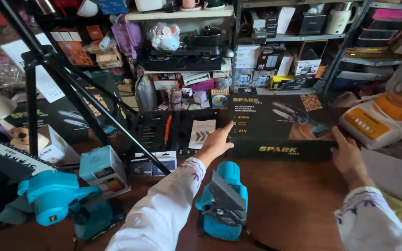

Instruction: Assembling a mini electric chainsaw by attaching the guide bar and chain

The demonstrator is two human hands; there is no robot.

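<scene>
A flat black cardboard box (280,123) with a picture of a small power saw lies on the brown table (294,200). My left hand (216,143) rests open on the box's near left corner. My right hand (347,155) presses against its near right edge, fingers apart. Between my arms, on the table, sits a teal and grey cordless power tool (224,200). Both my sleeves are white with purple embroidery.
An open black tool case (168,132) with a red tool and a leaflet lies left of the box. A black tripod (66,79) stands at left, near a teal blower (56,197) and small boxes. An orange and white blender (378,121) sits at right. Packed shelves fill the back.
</scene>
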